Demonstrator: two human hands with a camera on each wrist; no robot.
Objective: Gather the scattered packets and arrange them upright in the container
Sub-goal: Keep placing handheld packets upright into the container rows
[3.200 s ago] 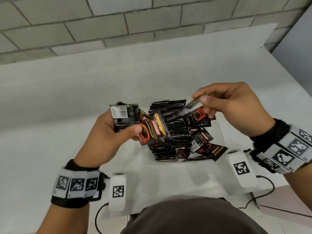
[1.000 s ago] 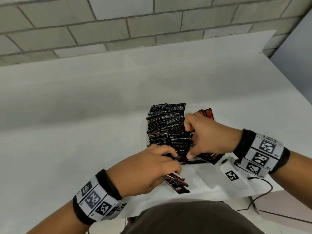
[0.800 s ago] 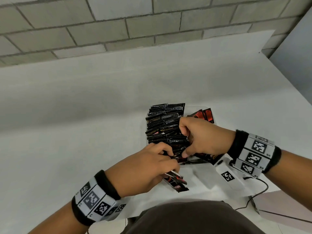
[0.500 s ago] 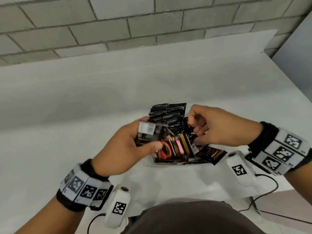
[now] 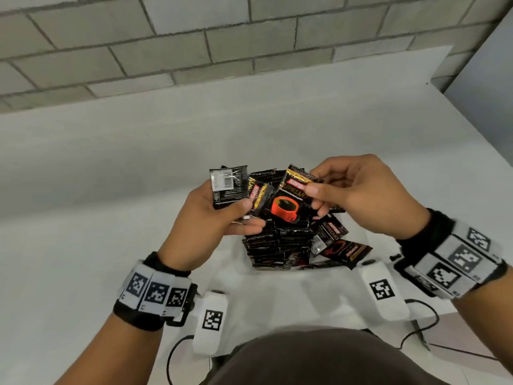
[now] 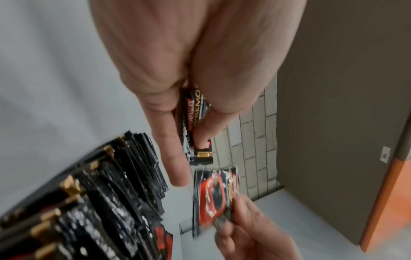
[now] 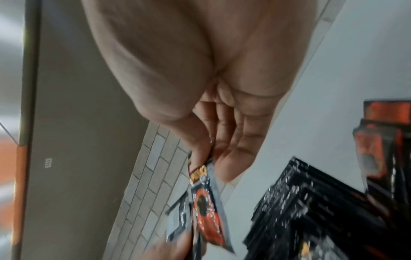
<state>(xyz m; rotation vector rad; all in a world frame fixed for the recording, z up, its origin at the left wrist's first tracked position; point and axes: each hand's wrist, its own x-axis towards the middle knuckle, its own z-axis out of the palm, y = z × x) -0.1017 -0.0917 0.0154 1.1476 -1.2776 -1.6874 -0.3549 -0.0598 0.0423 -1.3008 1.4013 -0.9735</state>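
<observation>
Left hand (image 5: 211, 215) grips a small stack of packets (image 5: 236, 187). Right hand (image 5: 358, 193) pinches one cup-printed packet (image 5: 288, 201) by its corner above the filled container (image 5: 277, 245).

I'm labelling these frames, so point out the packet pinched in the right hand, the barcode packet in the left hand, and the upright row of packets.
Right-hand packet (image 5: 286, 208): head view, red cup print.
Barcode packet (image 5: 222, 182): head view, white label.
Upright row (image 5: 277, 247): head view, top edges.

Grey block wall (image 5: 194, 43), white table (image 5: 111, 168) — orange-edged door (image 6: 378, 202)
</observation>
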